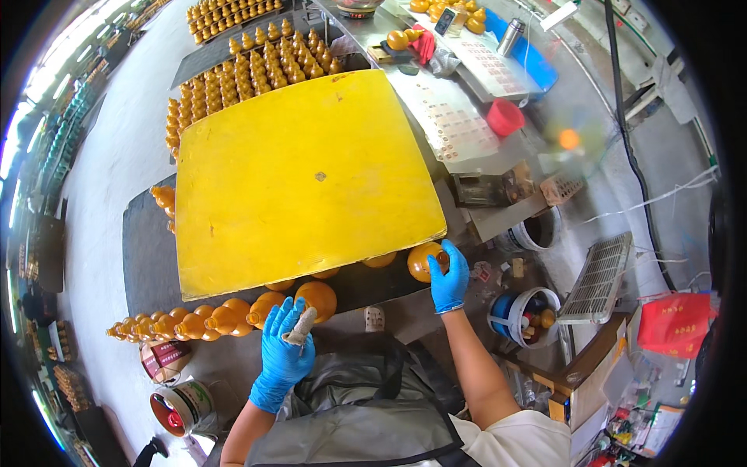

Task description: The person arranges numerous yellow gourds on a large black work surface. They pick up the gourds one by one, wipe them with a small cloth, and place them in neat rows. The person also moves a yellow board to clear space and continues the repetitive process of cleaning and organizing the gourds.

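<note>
A large yellow board (311, 179) lies over orange-brown gourd-shaped pieces. My right hand (450, 282), in a blue glove, is at the board's near right corner. Its thumb and fingers close around the end of an orange gourd (421, 263). My left hand (284, 352), gloved in blue with a pale cover on one digit, has its fingers stretched out. It is just in front of a round gourd (317, 300) at the board's near edge; whether it touches is unclear. A row of gourds (193, 324) extends leftward. Most of what lies under the board is hidden.
Rows of gourds (257, 66) stand on dark boards at the far left. A work table (459, 124) with printed sheets, a red cup (506, 117) and a flask (510, 36) is at far right. Buckets (180, 405) (510, 317) and a grey grate (597, 278) flank me.
</note>
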Action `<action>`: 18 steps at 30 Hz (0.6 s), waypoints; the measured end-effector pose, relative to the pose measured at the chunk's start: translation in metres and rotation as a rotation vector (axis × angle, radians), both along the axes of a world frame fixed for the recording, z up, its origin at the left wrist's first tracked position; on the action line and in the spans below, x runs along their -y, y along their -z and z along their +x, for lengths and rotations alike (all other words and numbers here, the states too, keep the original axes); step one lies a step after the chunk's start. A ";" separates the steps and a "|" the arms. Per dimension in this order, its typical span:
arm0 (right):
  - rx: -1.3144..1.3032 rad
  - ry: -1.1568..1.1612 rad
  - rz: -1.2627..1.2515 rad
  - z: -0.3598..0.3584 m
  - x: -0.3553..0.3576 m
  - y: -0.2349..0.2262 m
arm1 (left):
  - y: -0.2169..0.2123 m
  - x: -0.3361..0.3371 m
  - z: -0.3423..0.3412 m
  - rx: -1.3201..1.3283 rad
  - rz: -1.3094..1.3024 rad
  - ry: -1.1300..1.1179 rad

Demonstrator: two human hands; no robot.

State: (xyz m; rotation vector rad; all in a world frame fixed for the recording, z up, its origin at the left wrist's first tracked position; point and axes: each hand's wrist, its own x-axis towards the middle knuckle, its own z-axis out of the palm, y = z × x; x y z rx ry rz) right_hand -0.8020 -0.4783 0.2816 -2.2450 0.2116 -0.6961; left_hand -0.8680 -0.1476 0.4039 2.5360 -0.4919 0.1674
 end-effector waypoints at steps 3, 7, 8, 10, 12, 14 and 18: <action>0.049 0.031 0.143 -0.002 -0.002 0.013 | 0.004 0.015 0.000 0.026 -0.127 0.019; 0.047 -0.056 0.119 -0.009 -0.006 -0.002 | 0.014 0.039 -0.007 -0.127 -0.336 -0.037; 0.065 -0.086 0.074 -0.013 -0.008 -0.005 | 0.021 0.042 -0.009 -0.205 -0.362 -0.063; 0.100 -0.160 0.057 -0.018 -0.016 -0.015 | 0.026 0.046 -0.010 -0.328 -0.408 -0.128; 0.086 -0.192 0.107 -0.027 -0.029 -0.014 | 0.025 0.046 -0.009 -0.350 -0.404 -0.118; 0.068 -0.202 0.139 -0.033 -0.042 -0.018 | 0.027 0.046 -0.007 -0.408 -0.359 -0.047; 0.024 -0.268 0.201 -0.037 -0.076 -0.016 | 0.043 0.035 -0.014 -0.562 -0.208 0.112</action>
